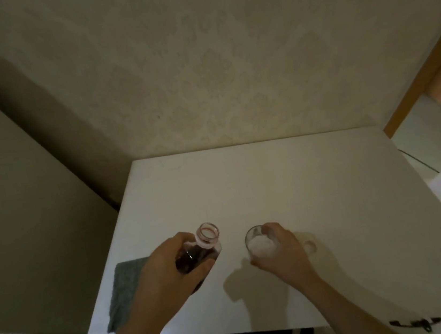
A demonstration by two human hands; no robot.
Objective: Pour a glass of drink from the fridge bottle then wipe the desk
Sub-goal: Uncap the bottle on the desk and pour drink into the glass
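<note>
1. A white desk is seen from above, set against a patterned wall.
2. A bottle of dark drink is gripped around its body by the left hand, the fingers being curled over the far side and the thumb pressed against the near side.
3. The bottle is held over the near left part of the desk, with its uncapped mouth turned up towards the camera; whether its base touches the desk cannot be told.
4. A clear glass is grasped by the right hand, the fingers being wrapped around its right side.
5. The glass is placed just to the right of the bottle, apart from it, and no dark drink is seen inside it.
6. A small round pale object, possibly the cap, is seen on the desk just beside the right hand.
7. A grey cloth is laid flat at the near left edge of the desk, partly covered by the left wrist.
</note>
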